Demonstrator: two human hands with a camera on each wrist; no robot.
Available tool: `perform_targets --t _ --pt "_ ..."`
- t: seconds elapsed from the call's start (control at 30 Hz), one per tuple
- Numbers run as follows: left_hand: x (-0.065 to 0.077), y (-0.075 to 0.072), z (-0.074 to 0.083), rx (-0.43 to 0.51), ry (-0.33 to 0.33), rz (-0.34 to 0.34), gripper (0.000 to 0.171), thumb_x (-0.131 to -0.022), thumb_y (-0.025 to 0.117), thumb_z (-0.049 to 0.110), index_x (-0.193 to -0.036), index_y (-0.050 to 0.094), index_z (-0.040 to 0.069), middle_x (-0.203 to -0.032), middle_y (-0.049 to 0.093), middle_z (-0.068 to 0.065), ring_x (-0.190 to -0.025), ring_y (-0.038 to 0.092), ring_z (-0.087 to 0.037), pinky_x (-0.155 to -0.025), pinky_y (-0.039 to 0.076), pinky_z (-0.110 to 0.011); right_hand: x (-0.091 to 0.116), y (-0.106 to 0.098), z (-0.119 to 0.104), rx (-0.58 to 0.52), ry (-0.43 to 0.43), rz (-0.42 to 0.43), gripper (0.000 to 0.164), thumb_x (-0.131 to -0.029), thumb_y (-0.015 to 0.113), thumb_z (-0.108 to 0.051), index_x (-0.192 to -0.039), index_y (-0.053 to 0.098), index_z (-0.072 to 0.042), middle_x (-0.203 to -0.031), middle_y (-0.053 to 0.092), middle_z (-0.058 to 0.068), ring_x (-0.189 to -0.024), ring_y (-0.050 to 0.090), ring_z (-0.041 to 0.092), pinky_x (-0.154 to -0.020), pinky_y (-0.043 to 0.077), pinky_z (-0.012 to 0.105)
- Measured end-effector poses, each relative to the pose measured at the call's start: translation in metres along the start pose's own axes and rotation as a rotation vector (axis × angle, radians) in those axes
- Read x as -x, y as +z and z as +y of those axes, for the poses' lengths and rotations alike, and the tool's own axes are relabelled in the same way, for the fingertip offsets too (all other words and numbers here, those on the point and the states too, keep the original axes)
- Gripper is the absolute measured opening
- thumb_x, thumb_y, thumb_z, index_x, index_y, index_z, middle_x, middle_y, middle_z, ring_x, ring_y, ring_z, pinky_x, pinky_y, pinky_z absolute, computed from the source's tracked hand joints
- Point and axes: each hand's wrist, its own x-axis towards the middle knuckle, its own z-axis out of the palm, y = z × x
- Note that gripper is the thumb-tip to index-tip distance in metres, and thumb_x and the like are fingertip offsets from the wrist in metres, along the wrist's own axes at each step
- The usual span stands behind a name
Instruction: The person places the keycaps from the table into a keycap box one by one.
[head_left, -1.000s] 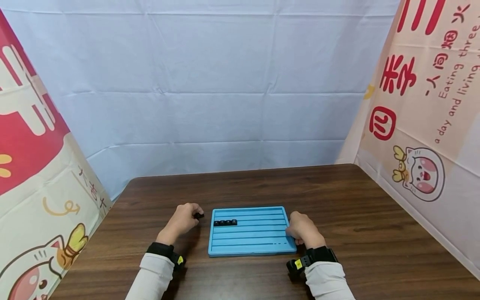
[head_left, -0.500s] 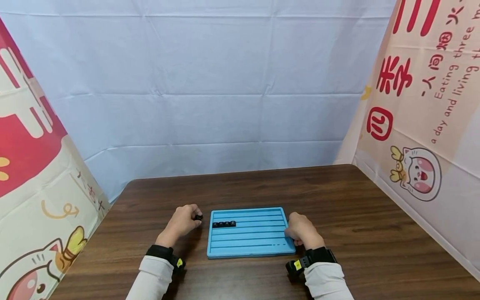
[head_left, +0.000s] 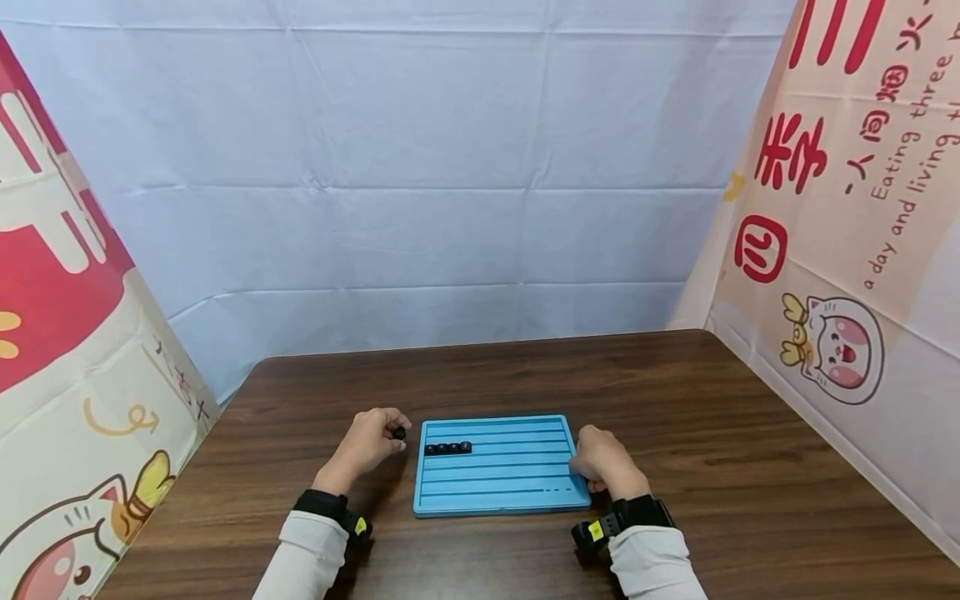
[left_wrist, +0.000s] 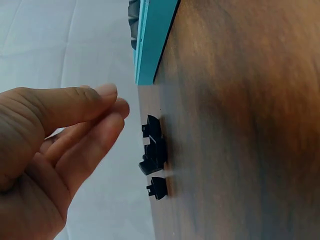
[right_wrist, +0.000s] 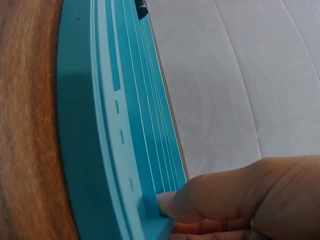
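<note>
Gripping the right edge of the blue tray (head_left: 498,468), the right hand (head_left: 606,462) sits right of lower centre in the head view, its thumb over the rim. The tray lies flat on the wooden table (head_left: 480,554) at lower centre. A narrow strip of wood separates its left edge from the left hand (head_left: 371,442); broader wood runs above it to the table's far edge and rightward past the right hand.

The left hand's fingers are bent, tips close to the thumb. A small dark shape shows there in the head view; whether it is pinched or lies behind cannot be told.

One tray and two hands are in sight. Four black pieces (head_left: 448,448) form one row in the tray's upper left part. At the centre of the left wrist view, at least three loose black pieces (left_wrist: 155,152) lie on the wood, apart from the tray; some overlap, so the exact count is uncertain.

The top of the left wrist view cuts off the tray and the dark pieces on it. In the right wrist view, one dark piece is cropped at the top, and the lower fingers run out at the bottom.
</note>
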Motion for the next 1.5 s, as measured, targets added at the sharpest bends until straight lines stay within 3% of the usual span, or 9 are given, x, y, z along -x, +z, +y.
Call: perform_targets --t 0.27,0.6,0.9,1.33,1.5 --pt "0.0011 -0.0010 0.0011 0.005 -0.015 0.010 0.021 -0.071 0.076 -0.005 -0.085 0.064 0.006 -0.076 0.054 0.001 -0.070 0.051 -0.014 -0.065 0.046 -0.033 0.0000 -0.0003 -0.0001 -0.004 0.001 0.007 0.039 -0.084 0.054 0.003 -0.055 0.033 -0.013 -0.048 0.029 -0.001 -0.041 0.049 0.017 -0.039 0.039 0.024" --pt "0.0017 0.0009 -0.0024 0.049 -0.042 0.015 0.019 -0.077 0.067 -0.009 -0.091 0.064 0.004 -0.082 0.057 -0.003 -0.076 0.053 -0.017 -0.066 0.048 -0.033 0.0000 0.0001 0.0001 -0.001 0.001 0.002 0.038 -0.085 0.055 0.002 -0.056 0.035 -0.012 -0.048 0.029 -0.001 -0.042 0.049 0.017 -0.039 0.039 0.023" --pt "0.0014 0.0020 -0.0001 0.014 -0.073 0.060 0.022 -0.076 0.073 -0.003 -0.089 0.062 0.009 -0.086 0.059 -0.005 -0.083 0.056 -0.020 -0.072 0.050 -0.037 0.0007 0.0000 0.0000 -0.002 -0.003 0.003 0.040 -0.085 0.055 0.002 -0.056 0.032 -0.014 -0.048 0.028 -0.001 -0.042 0.049 0.018 -0.039 0.038 0.024" --pt "-0.0001 0.0045 -0.0013 0.052 -0.047 0.039 0.021 -0.076 0.073 -0.002 -0.087 0.059 0.009 -0.081 0.058 -0.002 -0.076 0.055 -0.016 -0.065 0.049 -0.033 -0.0004 0.0004 0.0010 -0.005 -0.004 0.010 0.040 -0.084 0.055 0.002 -0.055 0.034 -0.013 -0.047 0.030 -0.001 -0.042 0.050 0.018 -0.039 0.039 0.024" --pt "0.0002 0.0056 -0.0014 0.012 -0.020 0.056 0.017 -0.076 0.076 0.003 -0.084 0.063 0.010 -0.077 0.056 0.002 -0.070 0.053 -0.013 -0.064 0.046 -0.032 -0.0006 0.0004 0.0012 -0.005 -0.003 0.007 0.041 -0.084 0.056 0.002 -0.054 0.033 -0.014 -0.047 0.030 -0.002 -0.043 0.050 0.018 -0.039 0.040 0.024"
